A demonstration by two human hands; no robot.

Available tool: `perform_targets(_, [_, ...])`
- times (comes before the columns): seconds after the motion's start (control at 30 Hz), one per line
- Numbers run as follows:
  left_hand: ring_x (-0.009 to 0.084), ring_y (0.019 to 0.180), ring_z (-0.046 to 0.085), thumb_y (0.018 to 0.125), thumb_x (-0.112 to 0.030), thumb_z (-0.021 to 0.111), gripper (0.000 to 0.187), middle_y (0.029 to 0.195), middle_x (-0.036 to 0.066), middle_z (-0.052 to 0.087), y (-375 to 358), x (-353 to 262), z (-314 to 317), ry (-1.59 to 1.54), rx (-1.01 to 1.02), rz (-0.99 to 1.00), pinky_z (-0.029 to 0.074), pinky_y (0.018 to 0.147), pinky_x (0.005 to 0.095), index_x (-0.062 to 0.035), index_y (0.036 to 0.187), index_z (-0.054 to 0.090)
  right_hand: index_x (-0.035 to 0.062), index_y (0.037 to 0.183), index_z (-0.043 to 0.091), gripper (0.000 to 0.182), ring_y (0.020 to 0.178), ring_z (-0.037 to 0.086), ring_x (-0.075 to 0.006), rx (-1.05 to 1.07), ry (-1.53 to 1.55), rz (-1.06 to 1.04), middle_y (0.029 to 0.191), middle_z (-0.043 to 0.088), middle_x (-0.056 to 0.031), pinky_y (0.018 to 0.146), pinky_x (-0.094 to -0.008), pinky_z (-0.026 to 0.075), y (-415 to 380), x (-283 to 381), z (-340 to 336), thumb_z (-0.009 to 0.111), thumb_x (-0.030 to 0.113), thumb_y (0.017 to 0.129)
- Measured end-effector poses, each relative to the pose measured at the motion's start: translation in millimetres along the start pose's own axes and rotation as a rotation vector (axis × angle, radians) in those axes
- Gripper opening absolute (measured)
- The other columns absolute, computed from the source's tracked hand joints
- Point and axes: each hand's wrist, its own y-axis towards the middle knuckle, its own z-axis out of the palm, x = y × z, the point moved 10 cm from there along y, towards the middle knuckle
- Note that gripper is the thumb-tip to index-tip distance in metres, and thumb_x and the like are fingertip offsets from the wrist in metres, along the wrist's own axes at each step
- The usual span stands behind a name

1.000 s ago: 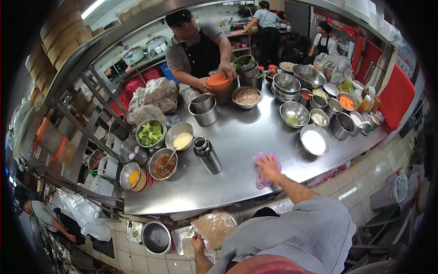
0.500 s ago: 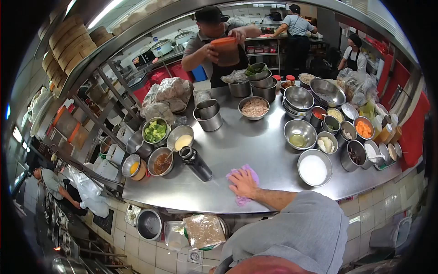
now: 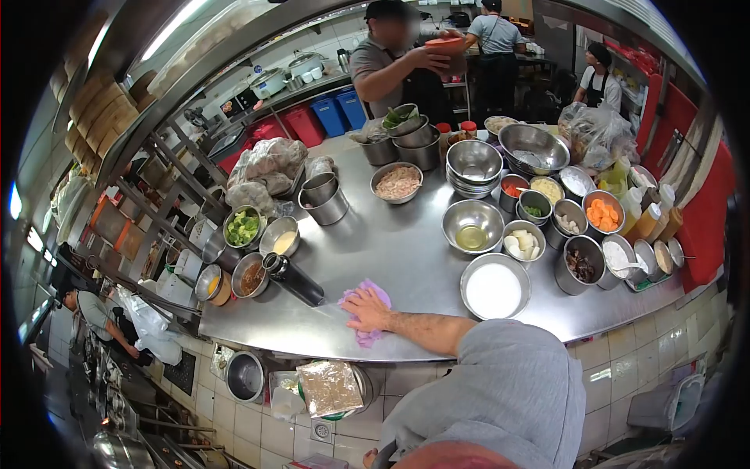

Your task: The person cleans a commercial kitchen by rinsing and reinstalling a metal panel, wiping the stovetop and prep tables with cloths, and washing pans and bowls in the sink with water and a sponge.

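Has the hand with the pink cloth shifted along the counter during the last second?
Yes. The right hand and pink cloth have slid away from the bowl of white liquid, toward the dark bottle near the counter's front edge.

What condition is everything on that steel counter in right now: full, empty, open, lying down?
Right hand: flat on the pink cloth.
Dark bottle: lying down.
Bowl of white liquid: full.
Bowl of yellow liquid: nearly empty.
Stacked bowls: empty.
Left hand: out of view.

Commercial restaurant kitchen, steel prep counter (image 3: pixel 406 250) crowded with ingredient bowls (image 3: pixel 472 227) beyond the hand, bamboo steamers (image 3: pixel 98 117) stacked far left, aproned staff (image 3: pixel 391 66) behind
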Motion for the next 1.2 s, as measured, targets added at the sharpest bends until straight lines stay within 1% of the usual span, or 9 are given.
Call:
perform_targets(0.23, [0.0187,0.054,0.056,0.076,-0.017,0.063,0.023,0.076,0.010,0.061,-29,26,-24,-0.184,-0.236,-0.002,0.045,0.047,0.0317,0.0019,0.088,0.058,0.0160,0.128,0.044,0.068,0.126,0.026,-0.0350,0.118,-0.045,-0.141,0.134,0.036,-0.0129,0.104,-0.0545,0.014,-17,14,19,0.055,0.055,0.073])
perform_targets(0.3, [0.0203,0.060,0.058,0.075,-0.019,0.064,0.029,0.078,0.011,0.063,-31,52,-28,-0.346,-0.387,-0.068,0.048,0.056,0.0320,0.0026,0.094,0.059,0.0166,0.127,0.045,0.067,0.127,0.026,-0.0339,0.120,-0.115,-0.147,0.135,0.036,-0.0121,0.103,-0.0545,0.014,-22,26,7,0.055,0.055,0.074])
perform_targets(0.5, [0.0218,0.067,0.060,0.073,-0.021,0.065,0.035,0.080,0.012,0.063,-76,141,-23,-0.448,-0.599,-0.142,0.049,0.061,0.0331,0.0027,0.098,0.059,0.0167,0.122,0.050,0.060,0.125,0.027,-0.0313,0.001,-0.150,-0.087,0.130,0.041,-0.0098,0.102,-0.0543,0.016,-18,28,10,0.056,0.052,0.074])
perform_targets(0.6, [0.0211,0.067,0.061,0.073,-0.023,0.066,0.037,0.081,0.013,0.063,-128,180,1,-0.460,-0.598,-0.323,0.050,0.060,0.0329,0.0024,0.098,0.059,0.0153,0.126,0.046,0.065,0.128,0.022,-0.0355,0.054,-0.130,-0.095,0.135,0.037,-0.0119,0.103,-0.0542,0.013,-16,29,14,0.056,0.053,0.074])
perform_targets(0.63, [0.0203,0.064,0.059,0.076,-0.025,0.064,0.035,0.078,0.009,0.060,-144,191,11,-0.420,-0.565,-0.376,0.051,0.049,0.0330,-0.0005,0.101,0.059,0.0153,0.126,0.046,0.065,0.128,0.022,-0.0355,0.068,-0.117,-0.146,0.135,0.037,-0.0119,0.103,-0.0542,0.013,-16,36,15,0.056,0.053,0.074])
perform_targets(0.73, [0.0194,0.058,0.059,0.071,-0.024,0.065,0.034,0.070,0.011,0.062,-192,221,40,-0.537,-0.573,-0.479,0.049,0.054,0.0323,0.0005,0.094,0.061,0.0176,0.130,0.042,0.074,0.129,0.018,-0.0370,0.191,-0.098,-0.107,0.138,0.032,-0.0139,0.104,-0.0546,0.011,-23,36,21,0.059,0.056,0.069])
perform_targets(0.87, [0.0189,0.053,0.058,0.071,-0.024,0.064,0.030,0.064,0.009,0.061,-233,251,52,-0.413,-0.610,-0.459,0.048,0.051,0.0328,-0.0015,0.091,0.062,0.0207,0.132,0.039,0.086,0.132,0.012,-0.0376,0.262,-0.111,-0.194,0.141,0.023,-0.0166,0.104,-0.0553,0.009,-46,55,18,0.067,0.058,0.059])
perform_targets(1.1, [0.0249,0.091,0.060,0.069,-0.032,0.066,0.036,0.094,0.013,0.064,-259,316,70,-0.626,-0.744,-0.545,0.046,0.082,0.0339,-0.0047,0.092,0.063,0.0253,0.134,0.034,0.094,0.132,0.009,-0.0382,0.313,-0.305,-0.164,0.142,0.018,-0.0150,0.102,-0.0592,0.013,-67,76,31,0.077,0.042,0.052])
perform_targets(1.2, [0.0253,0.089,0.060,0.069,-0.032,0.066,0.037,0.093,0.013,0.064,-261,334,80,-0.666,-0.759,-0.536,0.047,0.081,0.0337,-0.0045,0.093,0.062,0.0266,0.136,0.030,0.095,0.132,0.010,-0.0371,0.248,-0.356,-0.183,0.143,0.017,-0.0131,0.101,-0.0614,0.013,-72,77,33,0.076,0.038,0.054])
